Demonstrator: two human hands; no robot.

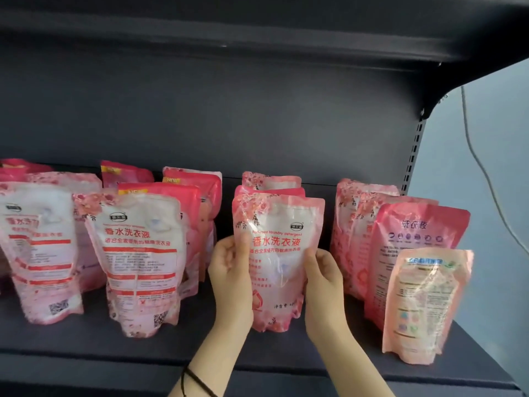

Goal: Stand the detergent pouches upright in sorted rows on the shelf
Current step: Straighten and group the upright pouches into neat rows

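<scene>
Held front pouch [279,253] upright at head of middle row on shelf [114,348], side edges gripped in left hand [232,270] and right hand [323,282]. Probably needed base pressed flat, squared with pouches behind [272,181], before release.

- One wide-angle camera worn on the head, facing straight into a dark shelf [94,342] bay.
- It sits close, looking slightly down onto the shelf board.
- The upper shelf [257,32] crosses the frame's top; a pale wall [472,167] shows at right.
</scene>
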